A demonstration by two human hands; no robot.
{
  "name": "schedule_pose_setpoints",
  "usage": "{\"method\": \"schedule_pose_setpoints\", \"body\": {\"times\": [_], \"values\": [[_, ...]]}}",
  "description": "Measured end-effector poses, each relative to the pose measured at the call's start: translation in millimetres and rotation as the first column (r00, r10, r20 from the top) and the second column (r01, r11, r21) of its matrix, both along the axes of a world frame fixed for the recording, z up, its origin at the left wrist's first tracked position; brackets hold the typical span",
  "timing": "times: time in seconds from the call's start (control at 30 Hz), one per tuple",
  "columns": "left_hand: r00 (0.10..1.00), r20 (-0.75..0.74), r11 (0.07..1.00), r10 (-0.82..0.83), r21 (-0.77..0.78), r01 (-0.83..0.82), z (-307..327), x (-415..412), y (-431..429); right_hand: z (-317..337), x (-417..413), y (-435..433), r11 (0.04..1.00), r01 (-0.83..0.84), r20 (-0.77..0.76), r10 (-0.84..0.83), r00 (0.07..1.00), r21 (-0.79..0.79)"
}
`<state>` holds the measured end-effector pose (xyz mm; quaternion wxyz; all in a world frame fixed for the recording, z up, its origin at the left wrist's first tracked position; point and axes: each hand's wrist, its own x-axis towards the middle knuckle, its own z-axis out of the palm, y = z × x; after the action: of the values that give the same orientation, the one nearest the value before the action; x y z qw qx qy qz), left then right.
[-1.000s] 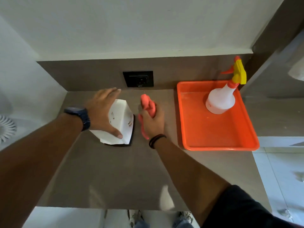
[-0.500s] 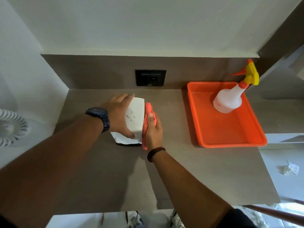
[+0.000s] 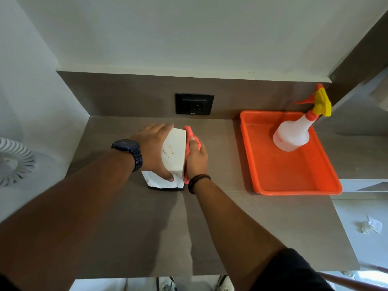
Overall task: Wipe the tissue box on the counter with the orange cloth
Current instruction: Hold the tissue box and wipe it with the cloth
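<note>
Both forearms reach in over grey surface [image 3: 147, 227]. Left hand [image 3: 154, 151], wristwatch [image 3: 129, 151] on wrist, grasps white tissue box [image 3: 174, 154] by its left side, tipping it up off surface; brown stains on box top. Right hand [image 3: 196, 159] presses orange cloth [image 3: 190, 135] flat against box's right side. Wiping step under way. Next, likely: drag cloth along that side, then over stained top, left hand bracing firmly. Further right: orange tray [image 3: 294, 185] with spray bottle [image 3: 294, 135]. Wall socket [image 3: 194, 103] behind.

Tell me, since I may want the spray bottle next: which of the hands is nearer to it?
Right. The right hand is beside the tissue box, on the side toward the spray bottle; the left hand is on the far side.
</note>
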<state>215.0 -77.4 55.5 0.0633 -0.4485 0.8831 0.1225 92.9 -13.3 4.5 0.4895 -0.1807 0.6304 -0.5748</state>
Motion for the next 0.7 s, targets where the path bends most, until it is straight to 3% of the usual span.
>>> {"method": "schedule_pose_setpoints", "body": {"times": [0.13, 0.23, 0.33, 0.4, 0.57, 0.7], "values": [[1.000, -0.014, 1.000, 0.011, 0.007, -0.011, 0.5, 1.4, 1.2, -0.1, 13.9, 24.3, 0.994, 0.071, -0.006, -0.071, 0.997, 0.087], [1.000, -0.016, 1.000, 0.011, 0.010, -0.011, 0.3, 0.4, -0.2, 7.0, 17.0, 27.2, 0.993, 0.120, -0.051, -0.119, 0.992, 0.012], [0.999, -0.041, 1.000, 0.000, 0.001, 0.000, 0.1, 0.4, -2.3, 17.1, 9.4, 6.6, 0.994, 0.075, -0.149, -0.087, 0.985, -0.084], [0.998, -0.056, 1.000, 0.009, 0.015, -0.008, 2.0, 0.3, -2.2, 18.6, 3.9, -7.4, 0.995, 0.054, -0.129, -0.065, 0.989, -0.085], [1.000, -0.003, 1.000, 0.006, 0.021, -0.006, 1.7, -0.1, -0.3, 6.4, 0.4, -1.2, 0.994, 0.040, -0.006, -0.039, 0.999, 0.100], [1.000, 0.021, 1.000, 0.000, 0.019, 0.000, 3.1, 0.7, -0.2, -10.7, 14.5, 27.8, 0.975, 0.143, 0.044, -0.153, 0.987, 0.172]]}}
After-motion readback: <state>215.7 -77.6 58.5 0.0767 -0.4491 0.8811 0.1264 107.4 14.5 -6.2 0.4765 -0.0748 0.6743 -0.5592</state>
